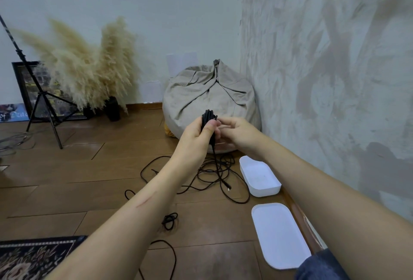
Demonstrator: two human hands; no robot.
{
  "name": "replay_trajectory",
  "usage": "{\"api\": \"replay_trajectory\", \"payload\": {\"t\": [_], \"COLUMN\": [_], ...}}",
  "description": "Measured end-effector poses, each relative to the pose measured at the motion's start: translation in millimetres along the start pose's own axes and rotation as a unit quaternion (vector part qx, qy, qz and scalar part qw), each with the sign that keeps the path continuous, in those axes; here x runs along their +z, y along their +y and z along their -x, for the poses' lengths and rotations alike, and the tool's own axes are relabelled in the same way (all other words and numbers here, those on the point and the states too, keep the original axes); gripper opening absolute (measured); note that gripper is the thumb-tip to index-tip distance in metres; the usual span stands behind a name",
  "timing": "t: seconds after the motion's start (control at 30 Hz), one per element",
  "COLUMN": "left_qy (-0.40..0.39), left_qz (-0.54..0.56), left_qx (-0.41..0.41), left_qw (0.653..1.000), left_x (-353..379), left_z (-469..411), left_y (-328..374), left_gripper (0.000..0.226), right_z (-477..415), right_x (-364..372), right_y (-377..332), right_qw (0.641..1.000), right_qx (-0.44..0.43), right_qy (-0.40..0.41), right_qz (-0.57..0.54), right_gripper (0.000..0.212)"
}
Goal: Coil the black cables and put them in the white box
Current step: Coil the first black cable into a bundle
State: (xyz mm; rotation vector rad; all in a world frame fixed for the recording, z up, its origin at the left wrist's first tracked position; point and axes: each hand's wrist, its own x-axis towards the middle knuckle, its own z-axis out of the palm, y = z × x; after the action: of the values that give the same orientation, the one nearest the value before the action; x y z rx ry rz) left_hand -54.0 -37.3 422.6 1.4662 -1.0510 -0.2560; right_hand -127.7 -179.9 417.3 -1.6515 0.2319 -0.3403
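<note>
My left hand grips a coiled bundle of black cable held upright in front of me, thumb pressed across the loops. My right hand pinches the same bundle from the right side. A strand hangs from the bundle down to a loose tangle of black cables on the wooden floor. A small coiled piece lies nearer me. The open white box stands on the floor by the wall, right of the tangle, with nothing in it. Its white lid lies flat closer to me.
A beige bean bag sits in the corner behind my hands. At the left stand a black tripod, pampas grass and a framed picture. A patterned rug covers the near left floor. The textured wall runs along the right.
</note>
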Motion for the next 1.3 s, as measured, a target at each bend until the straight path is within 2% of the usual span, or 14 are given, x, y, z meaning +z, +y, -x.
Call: {"api": "replay_trajectory", "payload": {"t": [0.1, 0.23, 0.37, 0.53, 0.7, 0.77, 0.83, 0.93, 1.07, 1.2, 1.3], "left_qy": [0.017, 0.03, 0.023, 0.011, 0.022, 0.052, 0.096, 0.143, 0.146, 0.144, 0.095], "left_qz": [0.022, 0.013, -0.001, -0.022, -0.017, -0.01, -0.021, -0.052, -0.11, -0.139, -0.095], "left_qx": [-0.016, -0.023, -0.024, -0.027, -0.02, -0.009, -0.01, -0.031, -0.034, -0.058, -0.091], "left_qw": [0.999, 0.999, 0.999, 0.999, 0.999, 0.999, 0.995, 0.988, 0.983, 0.978, 0.987], "left_x": [-0.9, -5.1, -6.2, -5.6, -5.4, -6.3, -11.7, -22.4, -21.3, -25.6, -25.3], "left_z": [0.7, 1.3, 1.7, 3.1, 3.1, 0.2, -6.0, -11.5, -9.2, -9.6, -10.3], "left_y": [-0.8, -1.5, -4.6, -7.7, -7.4, -6.3, -9.2, -20.5, -30.1, -38.5, -36.9], "left_gripper": [0.022, 0.023, 0.018, 0.023, 0.024, 0.02, 0.017, 0.016, 0.017, 0.023, 0.025], "right_z": [1.0, 2.6, 2.3, -0.7, -2.2, 1.3, 5.4, 6.0, 7.7, 7.8, 6.3], "right_x": [4.9, 8.8, 8.5, 8.7, 7.6, 12.5, 22.0, 31.9, 37.3, 35.1, 27.9], "right_y": [-2.5, -10.5, -12.7, -9.9, -8.7, -8.4, -7.1, -7.8, -13.8, -13.3, -9.2], "right_qw": [0.998, 0.994, 0.991, 0.99, 0.99, 0.989, 0.987, 0.99, 0.972, 0.972, 0.985], "right_qx": [0.029, 0.046, 0.052, 0.053, 0.056, 0.066, 0.086, 0.082, 0.055, 0.02, -0.009], "right_qy": [-0.038, -0.055, -0.067, -0.059, -0.049, -0.079, -0.116, -0.107, -0.139, -0.14, -0.078], "right_qz": [-0.037, -0.082, -0.107, -0.114, -0.119, -0.102, -0.072, 0.039, 0.18, 0.189, 0.156], "right_gripper": [0.035, 0.055, 0.048, 0.044, 0.051, 0.04, 0.039, 0.037, 0.024, 0.024, 0.026]}}
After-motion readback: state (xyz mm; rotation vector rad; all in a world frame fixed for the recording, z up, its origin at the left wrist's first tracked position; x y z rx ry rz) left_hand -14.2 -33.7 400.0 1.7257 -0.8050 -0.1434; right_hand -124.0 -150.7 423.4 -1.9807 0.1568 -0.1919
